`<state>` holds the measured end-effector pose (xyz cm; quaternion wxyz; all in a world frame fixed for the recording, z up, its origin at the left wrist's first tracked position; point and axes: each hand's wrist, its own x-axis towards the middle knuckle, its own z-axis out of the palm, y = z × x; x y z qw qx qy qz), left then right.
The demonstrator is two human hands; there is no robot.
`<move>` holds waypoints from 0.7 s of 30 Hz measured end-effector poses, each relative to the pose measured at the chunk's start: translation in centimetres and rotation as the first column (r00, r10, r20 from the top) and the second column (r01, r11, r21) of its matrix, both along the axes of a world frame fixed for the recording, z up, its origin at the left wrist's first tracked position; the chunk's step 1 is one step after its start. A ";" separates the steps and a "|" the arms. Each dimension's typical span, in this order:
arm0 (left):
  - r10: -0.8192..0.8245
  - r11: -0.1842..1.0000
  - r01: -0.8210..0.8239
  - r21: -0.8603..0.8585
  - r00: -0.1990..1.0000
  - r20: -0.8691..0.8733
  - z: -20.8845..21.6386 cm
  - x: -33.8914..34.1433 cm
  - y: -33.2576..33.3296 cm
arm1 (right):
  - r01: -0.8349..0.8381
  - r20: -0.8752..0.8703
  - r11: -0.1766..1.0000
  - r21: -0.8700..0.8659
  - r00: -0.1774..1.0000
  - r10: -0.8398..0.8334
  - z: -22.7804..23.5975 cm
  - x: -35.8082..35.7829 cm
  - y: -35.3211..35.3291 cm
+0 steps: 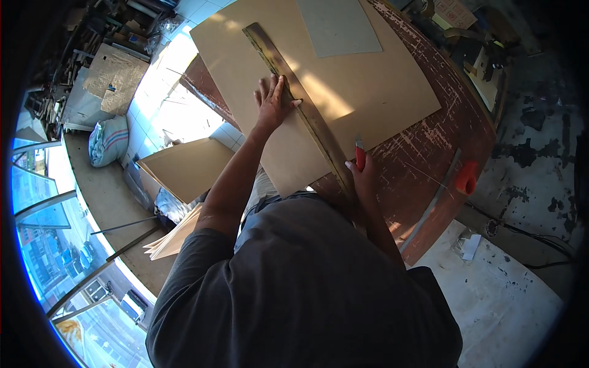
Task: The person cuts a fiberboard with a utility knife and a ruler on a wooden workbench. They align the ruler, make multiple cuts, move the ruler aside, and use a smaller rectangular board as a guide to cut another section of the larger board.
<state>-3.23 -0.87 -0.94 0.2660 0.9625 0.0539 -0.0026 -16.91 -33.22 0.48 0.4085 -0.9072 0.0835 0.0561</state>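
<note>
Head view: one cardboard sheet [368, 86] on the bench [429, 138], long bar [316, 126] laid across it. My left hand [273, 108], fingers spread, rests on the bar; my right hand [364, 176], apart from the left, grips a red cutter [360, 157].

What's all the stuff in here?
Table: one, reddish, centre right
Cardboard sheet: one, tan, on table
Thin board: one, grey, on cardboard sheet
Straightedge: one, brownish, across cardboard sheet
Utility knife: one, red, beside straightedge
Hollow roll: one, red, table's right
Thin strip: one, grey, beside hollow roll
Bent cardboard: one, tan, left
Fanned sheets: several, tan, below bent cardboard
Striped sack: one, pale, left
Clutter: uncountable, mixed, around edges
Shirt: one, grey, bottom
Left hand: one, bare, on straightedge
Right hand: one, bare, holding utility knife
</note>
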 end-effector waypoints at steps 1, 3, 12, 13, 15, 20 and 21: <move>-0.004 1.000 0.004 -0.003 1.000 0.006 0.1 0.0 0.0 | -0.015 0.003 1.000 -0.019 1.000 0.016 0.0 0.1 -0.1; -0.005 1.000 0.005 -0.005 1.000 0.012 0.1 0.0 0.0 | -0.034 0.007 0.999 -0.037 0.999 0.034 0.3 0.2 0.0; -0.003 1.000 0.003 0.007 1.000 0.030 0.1 0.0 0.0 | -0.011 -0.052 1.000 -0.016 0.999 0.010 1.5 0.4 0.4; -0.005 1.000 0.005 0.014 1.000 0.023 0.2 0.0 -0.1 | -0.016 -0.046 1.000 -0.012 0.999 0.015 1.5 0.3 0.3; -0.006 1.000 0.006 0.021 1.000 0.015 0.2 0.0 -0.1 | -0.021 -0.039 1.000 -0.009 0.999 0.021 1.3 0.3 0.3; -0.006 1.000 0.006 0.010 1.000 0.020 0.2 0.0 -0.3 | -0.023 0.016 0.999 -0.022 1.000 0.024 0.0 0.1 -0.1; -0.005 1.000 0.005 0.010 1.000 0.021 0.2 0.0 -0.2 | -0.024 0.016 0.999 -0.022 1.000 0.025 0.4 0.1 0.1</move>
